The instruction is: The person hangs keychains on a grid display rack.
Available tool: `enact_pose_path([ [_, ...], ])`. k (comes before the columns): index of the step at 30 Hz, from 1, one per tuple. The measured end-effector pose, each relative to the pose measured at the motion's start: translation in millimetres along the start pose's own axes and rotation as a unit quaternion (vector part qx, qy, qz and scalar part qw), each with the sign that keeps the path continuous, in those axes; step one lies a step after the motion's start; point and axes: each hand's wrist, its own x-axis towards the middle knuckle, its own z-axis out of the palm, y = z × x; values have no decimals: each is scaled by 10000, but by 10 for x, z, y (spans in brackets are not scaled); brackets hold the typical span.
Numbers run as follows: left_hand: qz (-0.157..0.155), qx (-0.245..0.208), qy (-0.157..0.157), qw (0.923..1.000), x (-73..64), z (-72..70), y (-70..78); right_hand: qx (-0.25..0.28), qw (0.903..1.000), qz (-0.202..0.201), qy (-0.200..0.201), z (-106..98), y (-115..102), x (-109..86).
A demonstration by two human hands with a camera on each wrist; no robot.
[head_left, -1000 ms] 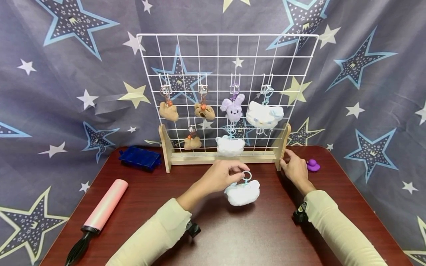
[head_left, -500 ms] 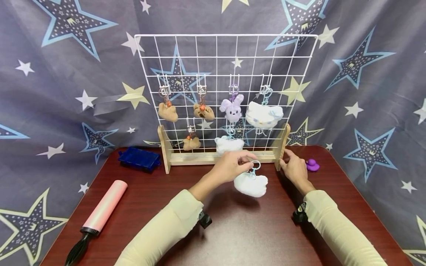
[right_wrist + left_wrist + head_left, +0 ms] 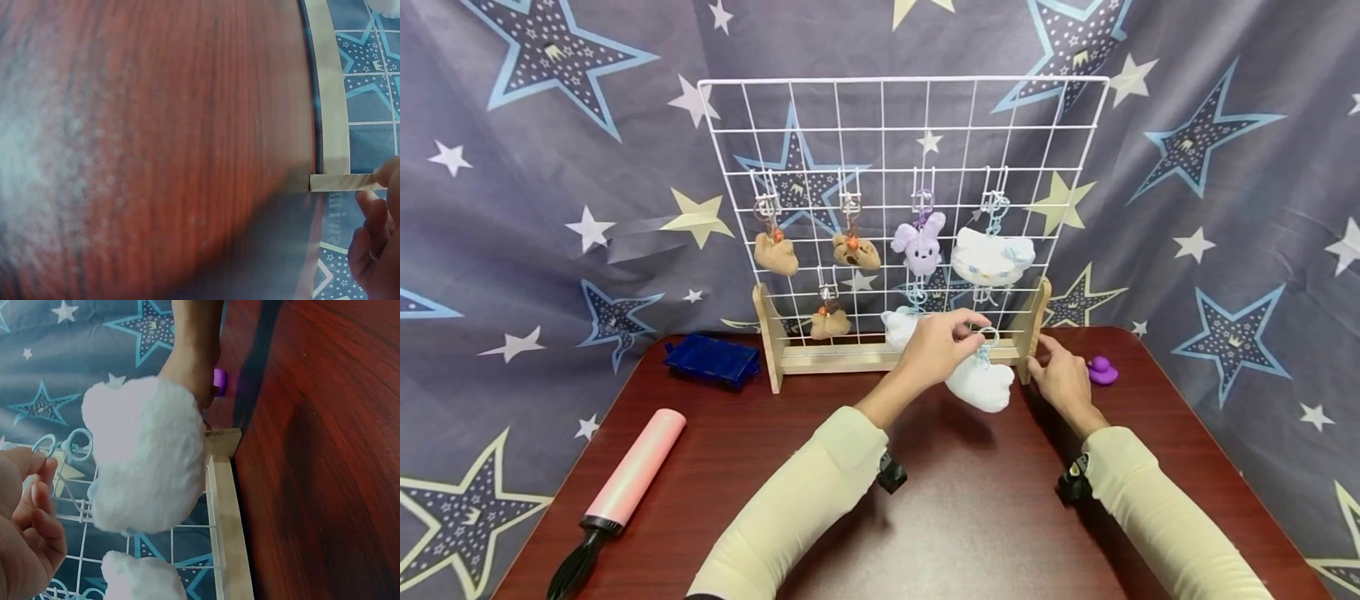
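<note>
My left hand pinches the light-blue ring of a white plush keychain between thumb and forefinger. The plush hangs above the table, in front of the rack's lower right part. In the left wrist view the plush fills the middle, its back fluffy and plain. My right hand grips the right wooden upright of the white wire grid rack, thumb and fingers on either side of it. Behind my left hand another white plush keychain hangs partly hidden.
Brown plush keychains, a purple bunny keychain and a white plush with a blue bow hang on the rack. A blue plastic box and a pink pump lie left; a purple rubber duck sits right.
My left hand has carried the white plush keychain up, to the right and closer to the rack. The right hand has stayed on the wooden upright.
</note>
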Motion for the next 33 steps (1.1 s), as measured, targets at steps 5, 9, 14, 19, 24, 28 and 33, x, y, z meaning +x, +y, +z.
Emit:
enact_pose_path([
  [5,-235,38,216,9995,101,58,-7,-21,10000,-5,-6,0,-1,6],
  [9,-347,98,428,9984,161,117,-28,-18,10000,-28,-59,4,2,0],
  [14,-459,66,665,9967,212,172,-61,-53,9999,-32,-119,1,5,-6],
  [19,-614,139,768,9951,268,219,-86,-73,9999,35,-92,-3,4,-8],
  [24,-700,195,815,9940,323,261,-106,-48,10000,35,-72,-3,-4,-10],
  [28,-674,188,824,9941,359,269,-107,-56,10000,26,-72,-6,-8,-4],
  [33,-774,208,837,9933,394,270,-93,-72,9999,9,-78,-12,-8,8],
])
